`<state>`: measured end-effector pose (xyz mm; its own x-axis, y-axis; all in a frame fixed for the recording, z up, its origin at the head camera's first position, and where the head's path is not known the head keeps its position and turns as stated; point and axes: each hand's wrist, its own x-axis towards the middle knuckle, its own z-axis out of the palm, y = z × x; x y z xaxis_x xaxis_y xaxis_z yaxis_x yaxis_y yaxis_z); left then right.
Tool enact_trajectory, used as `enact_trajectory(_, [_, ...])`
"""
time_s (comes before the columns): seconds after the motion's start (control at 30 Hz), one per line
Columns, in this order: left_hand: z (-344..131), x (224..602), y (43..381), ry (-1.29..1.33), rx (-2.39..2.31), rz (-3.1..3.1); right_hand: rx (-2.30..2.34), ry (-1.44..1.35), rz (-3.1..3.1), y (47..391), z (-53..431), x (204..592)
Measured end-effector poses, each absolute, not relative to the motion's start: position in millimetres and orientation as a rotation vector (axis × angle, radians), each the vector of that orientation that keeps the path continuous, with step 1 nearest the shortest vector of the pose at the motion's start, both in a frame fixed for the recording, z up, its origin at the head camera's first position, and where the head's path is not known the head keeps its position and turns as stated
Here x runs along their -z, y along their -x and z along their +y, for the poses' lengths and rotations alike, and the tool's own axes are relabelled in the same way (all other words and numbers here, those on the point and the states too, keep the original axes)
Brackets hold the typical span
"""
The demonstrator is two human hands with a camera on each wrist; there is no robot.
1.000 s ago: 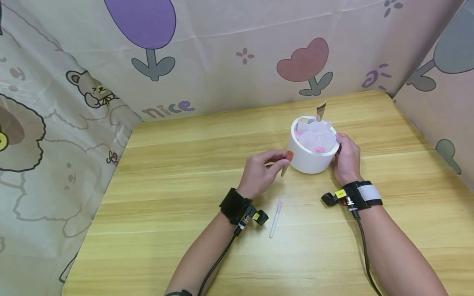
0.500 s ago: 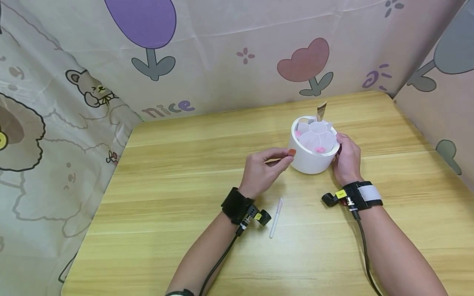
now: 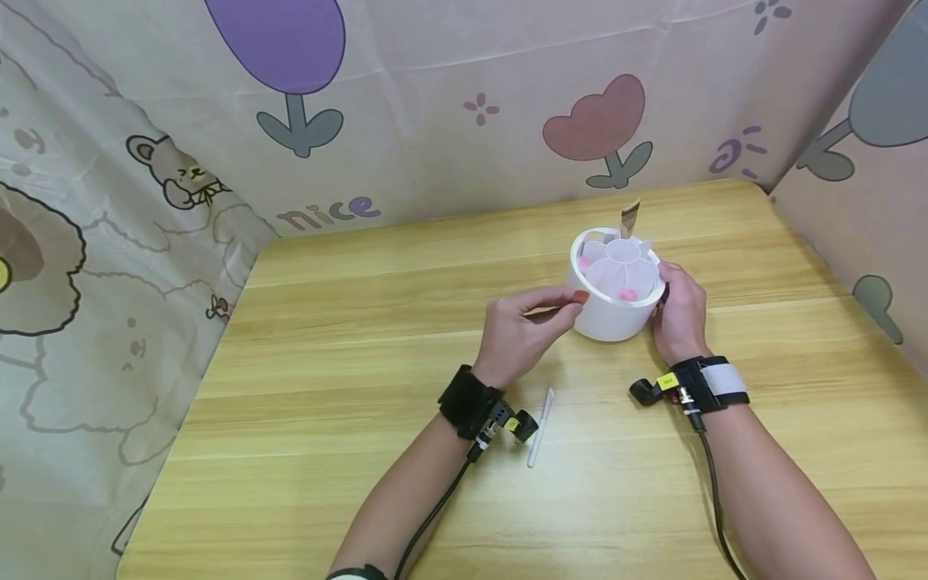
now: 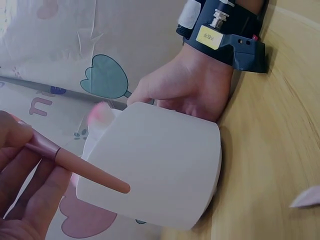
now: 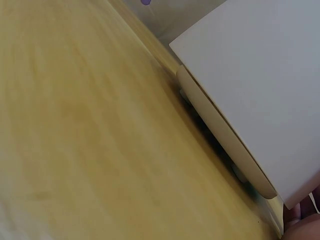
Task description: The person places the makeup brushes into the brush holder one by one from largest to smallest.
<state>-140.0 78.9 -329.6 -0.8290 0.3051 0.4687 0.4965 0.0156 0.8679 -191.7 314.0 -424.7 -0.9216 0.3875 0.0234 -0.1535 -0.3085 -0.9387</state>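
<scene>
My left hand (image 3: 518,330) pinches a makeup brush (image 4: 92,170) at its metallic pink collar, the tan-pink handle slanting down in front of the white container. An orange-red tip shows at my fingertips in the head view; the brush's head is mostly hidden by the hand. The white round container (image 3: 609,321) has flower-shaped dividers (image 3: 625,251) inside its rim. My right hand (image 3: 680,312) grips its right side, most fingers hidden behind the wall. Low in the right wrist view, a tan base (image 5: 225,135) shows under the container.
Inside the container are pink tufts (image 3: 627,294), and a brown-and-tan striped piece (image 3: 629,219) sticks up at its back. A thin white stick with a pinkish slanted tip (image 3: 540,427) lies on the wooden table (image 3: 348,387). Printed curtains hang behind and to both sides.
My left hand has moved slightly right and up with the makeup brush, so its fingertips now overlap the container's left wall. My right hand and the container stay put.
</scene>
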Motion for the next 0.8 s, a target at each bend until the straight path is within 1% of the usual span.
enact_trajectory(0.33, [80.1,327.6,140.7,0.85,1.901,-2.078,-2.311,0.269,-1.537,193.3,312.6,426.0])
enact_trajectory(0.8, [81.5,329.1,143.1,0.814,1.902,-2.013,-2.324,0.321,-1.555,191.8,313.4,426.0])
